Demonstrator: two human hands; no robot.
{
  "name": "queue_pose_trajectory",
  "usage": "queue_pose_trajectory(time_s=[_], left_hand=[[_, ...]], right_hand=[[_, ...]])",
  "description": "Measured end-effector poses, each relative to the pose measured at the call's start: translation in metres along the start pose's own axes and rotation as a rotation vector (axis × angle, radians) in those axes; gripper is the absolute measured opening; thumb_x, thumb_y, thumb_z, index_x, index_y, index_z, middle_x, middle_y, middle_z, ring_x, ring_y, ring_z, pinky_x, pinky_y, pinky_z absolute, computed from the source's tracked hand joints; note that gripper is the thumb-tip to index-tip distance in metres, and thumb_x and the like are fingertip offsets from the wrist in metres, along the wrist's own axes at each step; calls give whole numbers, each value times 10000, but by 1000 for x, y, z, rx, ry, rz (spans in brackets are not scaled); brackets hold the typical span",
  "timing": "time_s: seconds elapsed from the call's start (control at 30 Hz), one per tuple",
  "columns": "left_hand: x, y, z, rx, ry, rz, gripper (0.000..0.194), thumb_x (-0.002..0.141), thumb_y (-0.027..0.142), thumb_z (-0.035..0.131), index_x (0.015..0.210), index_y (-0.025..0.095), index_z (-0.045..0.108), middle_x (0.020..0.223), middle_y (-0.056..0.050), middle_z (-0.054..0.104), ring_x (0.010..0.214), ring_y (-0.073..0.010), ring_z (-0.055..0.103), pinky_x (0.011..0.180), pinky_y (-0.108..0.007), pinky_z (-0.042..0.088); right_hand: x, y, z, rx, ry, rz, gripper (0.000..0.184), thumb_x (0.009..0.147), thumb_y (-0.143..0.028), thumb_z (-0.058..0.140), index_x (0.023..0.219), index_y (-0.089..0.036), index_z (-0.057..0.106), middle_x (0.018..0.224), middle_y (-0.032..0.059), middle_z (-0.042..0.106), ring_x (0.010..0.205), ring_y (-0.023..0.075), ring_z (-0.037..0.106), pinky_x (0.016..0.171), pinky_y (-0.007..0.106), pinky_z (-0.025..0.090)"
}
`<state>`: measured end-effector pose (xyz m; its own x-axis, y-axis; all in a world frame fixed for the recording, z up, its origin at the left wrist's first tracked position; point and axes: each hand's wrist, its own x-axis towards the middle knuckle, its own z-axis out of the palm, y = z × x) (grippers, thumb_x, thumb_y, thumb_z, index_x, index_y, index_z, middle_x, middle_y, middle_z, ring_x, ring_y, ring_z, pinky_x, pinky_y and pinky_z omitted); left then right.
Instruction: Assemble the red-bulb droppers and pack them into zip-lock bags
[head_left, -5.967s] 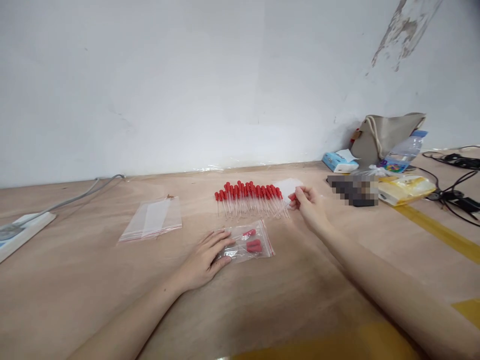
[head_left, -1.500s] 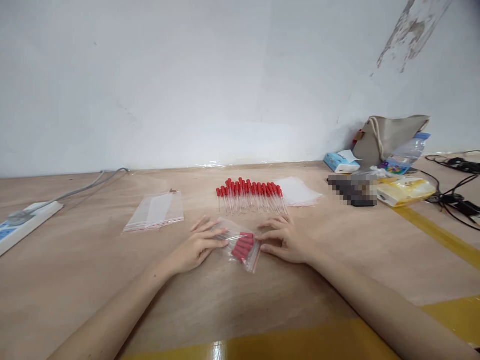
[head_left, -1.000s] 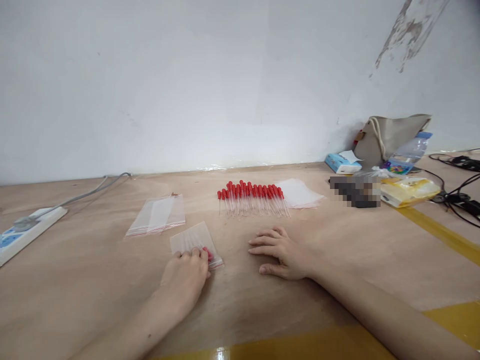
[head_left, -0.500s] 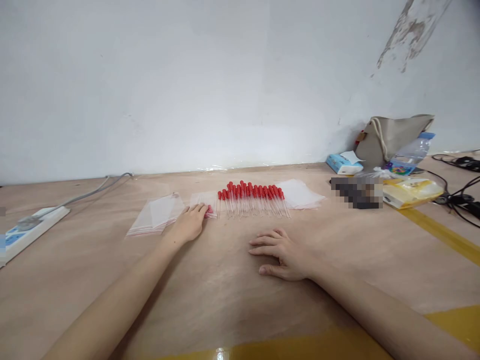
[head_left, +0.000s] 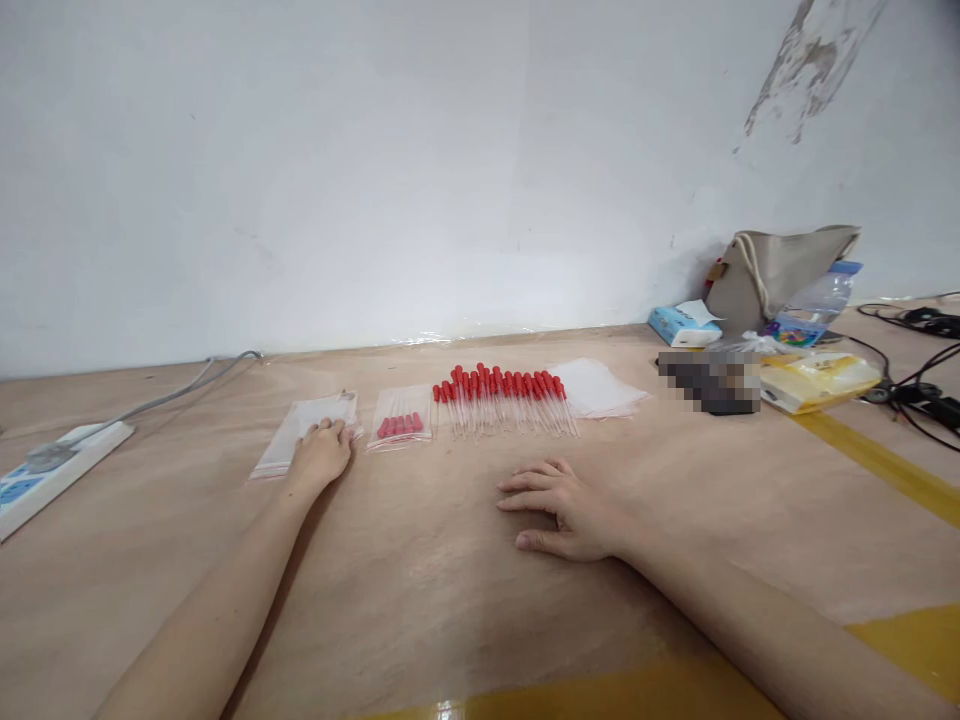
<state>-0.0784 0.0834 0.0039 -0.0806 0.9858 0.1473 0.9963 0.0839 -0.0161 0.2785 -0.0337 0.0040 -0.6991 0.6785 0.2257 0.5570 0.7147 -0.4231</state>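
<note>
My left hand (head_left: 322, 456) rests with its fingers spread on a stack of clear zip bags (head_left: 283, 440) at the left. Just right of it lies a zip bag with several red-bulbed droppers inside (head_left: 399, 424). In the middle, a row of glass droppers with red rubber bulbs (head_left: 499, 395) lies with the tips toward me. White paper sheets (head_left: 600, 388) lie at the row's right end. Nearer to me, my right hand (head_left: 562, 510) lies on the table, fingers apart, holding nothing.
A white power strip (head_left: 67, 470) with a grey cable is at the left. On the right are a blue tissue pack (head_left: 684, 326), a beige bag (head_left: 787, 270), a pixelated dark object (head_left: 712, 383), a yellow-white packet (head_left: 817, 382) and black cables (head_left: 934, 400). A wall stands behind.
My left hand has moved left, off the zip bag of droppers and onto the stack of zip bags. The filled bag now shows fully. My right hand has stayed in place.
</note>
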Motion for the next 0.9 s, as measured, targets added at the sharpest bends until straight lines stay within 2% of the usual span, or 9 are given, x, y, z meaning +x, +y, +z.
queue_pose_trajectory(time_s=[0.13, 0.27, 0.33, 0.43, 0.53, 0.63, 0.77, 0.83, 0.9], left_hand=[[-12, 11, -20, 1, 109, -14, 438, 894, 249, 186, 1102, 101, 542, 1203, -161, 496, 1127, -282, 436, 872, -407, 370], [-42, 46, -52, 13, 159, 38, 406, 885, 312, 247, 941, 145, 613, 1099, -129, 572, 996, -300, 523, 783, -415, 415], [-67, 74, -61, 33, 101, 142, 399, 881, 309, 260, 847, 150, 625, 936, -122, 622, 912, -295, 554, 728, -403, 433], [-107, 116, -58, -18, 96, 353, 362, 878, 285, 292, 886, 131, 619, 953, -137, 608, 881, -278, 561, 753, -409, 429], [-127, 138, -51, -232, -15, 508, 394, 902, 335, 269, 986, 128, 593, 1004, -130, 595, 961, -252, 539, 813, -387, 432], [-116, 129, -52, -432, -24, 632, 373, 912, 316, 269, 1140, 155, 517, 1174, -108, 518, 1082, -215, 478, 907, -380, 393], [-92, 96, -56, -536, -152, 1089, 284, 878, 256, 376, 1065, 247, 589, 1202, -42, 518, 1136, -191, 444, 972, -370, 343], [-91, 86, -51, -516, -227, 1172, 301, 841, 291, 458, 1125, 279, 558, 1242, -32, 499, 1192, -214, 394, 1011, -403, 292], [-97, 84, -40, -466, -249, 1158, 376, 830, 337, 481, 1205, 313, 486, 1314, -21, 432, 1243, -236, 326, 1045, -460, 203]], right_hand=[[0, 0, 1, 3, 18, 0, 414, 774, -479, 511, 1139, -287, 550, 1201, 51, 526, 1085, 227, 435, 913, 410, 252], [-1, 2, 5, 12, 95, 17, 348, 795, -412, 508, 1106, -268, 567, 1136, 55, 559, 1047, 203, 460, 897, 386, 280], [-2, 3, 6, 6, 126, 22, 314, 801, -387, 507, 1078, -259, 582, 1105, 56, 573, 1027, 197, 471, 888, 379, 292], [-2, 3, 7, -8, 140, 17, 288, 808, -371, 504, 1059, -258, 590, 1085, 53, 581, 1003, 189, 486, 871, 371, 308], [-2, 3, 7, -24, 150, 4, 288, 813, -365, 502, 1068, -259, 584, 1070, 53, 585, 983, 180, 497, 858, 361, 324], [-3, 7, 8, -40, 162, 8, 280, 819, -363, 494, 1059, -254, 590, 1058, 54, 587, 978, 183, 500, 852, 360, 337], [-5, 13, 9, -57, 227, 51, 261, 816, -356, 497, 1027, -242, 602, 1054, 65, 572, 963, 187, 501, 841, 360, 356], [-6, 14, 9, -45, 258, 67, 239, 811, -348, 503, 989, -230, 612, 1013, 68, 574, 934, 183, 506, 825, 353, 367], [-6, 13, 7, -22, 260, 63, 211, 806, -349, 510, 923, -218, 626, 921, 63, 585, 879, 177, 511, 794, 342, 378]])
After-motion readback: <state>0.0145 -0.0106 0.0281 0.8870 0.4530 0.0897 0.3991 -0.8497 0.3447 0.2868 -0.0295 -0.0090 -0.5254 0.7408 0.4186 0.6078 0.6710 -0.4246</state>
